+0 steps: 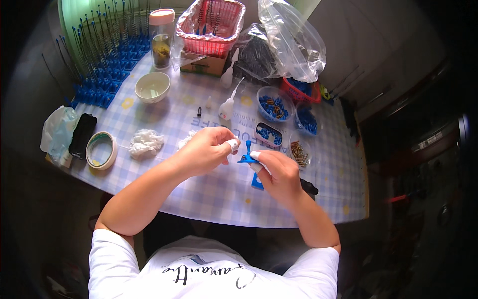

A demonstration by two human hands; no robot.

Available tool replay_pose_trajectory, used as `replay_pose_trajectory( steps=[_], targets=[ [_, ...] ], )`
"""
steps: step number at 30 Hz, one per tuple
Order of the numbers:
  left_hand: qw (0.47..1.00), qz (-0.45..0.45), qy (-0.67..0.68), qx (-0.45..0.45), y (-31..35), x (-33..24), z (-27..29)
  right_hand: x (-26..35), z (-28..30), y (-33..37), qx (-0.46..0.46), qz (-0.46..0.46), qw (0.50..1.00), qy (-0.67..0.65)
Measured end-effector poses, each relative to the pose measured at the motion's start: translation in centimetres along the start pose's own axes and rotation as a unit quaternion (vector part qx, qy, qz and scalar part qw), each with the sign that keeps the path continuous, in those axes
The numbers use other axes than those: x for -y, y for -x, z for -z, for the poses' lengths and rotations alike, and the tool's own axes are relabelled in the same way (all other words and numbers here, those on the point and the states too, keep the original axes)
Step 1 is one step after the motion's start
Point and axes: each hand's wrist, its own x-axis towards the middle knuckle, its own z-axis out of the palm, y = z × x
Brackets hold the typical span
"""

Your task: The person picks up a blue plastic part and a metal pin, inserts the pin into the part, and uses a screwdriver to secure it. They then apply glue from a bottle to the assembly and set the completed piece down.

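My right hand point(279, 174) pinches a small blue plastic base with an upright stem point(245, 159) between thumb and fingers, and white tape wraps its fingertips. To the left of that piece is my left hand point(210, 145), its fingers curled together and a white wrap on one of them. Whatever they hold, if anything, is too small or hidden to make out. Under my right hand another blue block point(257, 182) lies on the checked tablecloth. Partly behind my left hand sits some crumpled white tissue point(186, 139).
Plastic tubs of blue parts point(275, 107) and a tub of brass-coloured pieces point(298, 153) stand at right. A squeeze bottle point(226, 108) is ahead. Left are a bowl point(152, 87), a tape roll point(101, 150) and tissue point(146, 143). Blue stands with wires point(102, 84) fill the back left.
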Motion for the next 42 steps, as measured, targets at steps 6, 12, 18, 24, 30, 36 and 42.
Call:
replay_pose_trajectory(
  steps=[6, 12, 18, 24, 30, 36, 42],
  targets=[
    [0.996, -0.002, 0.061, 0.059, -0.2, 0.7, -0.4, -0.4, -0.6, 0.7, -0.03, 0.056, 0.998, 0.019],
    [0.998, -0.012, 0.061, 0.02, 0.0, 0.6, -1.0, 0.4, -0.5, 0.5, 0.007, 0.111, 0.993, 0.039],
    [1.0, -0.006, 0.012, 0.014, 0.1, 0.9, -1.3, 0.7, -0.6, 1.0, 0.04, 0.113, 0.992, 0.036],
    [1.0, 0.007, 0.015, 0.008, 0.0, 1.1, -1.6, 0.9, -0.3, 1.1, 0.058, 0.101, 0.993, 0.021],
    [1.0, 0.006, 0.002, -0.009, -0.1, 1.7, -2.0, 1.0, -0.3, 1.1, 0.05, 0.096, 0.994, -0.005],
    [0.999, 0.043, 0.015, -0.001, -0.3, 1.3, -1.6, 1.3, -0.4, 0.8, 0.042, 0.044, 0.998, -0.019],
    [0.981, -0.052, 0.167, -0.086, -0.2, -0.3, -0.3, 0.2, -0.4, 1.0, 0.052, -0.138, 0.984, -0.095]
  ],
)
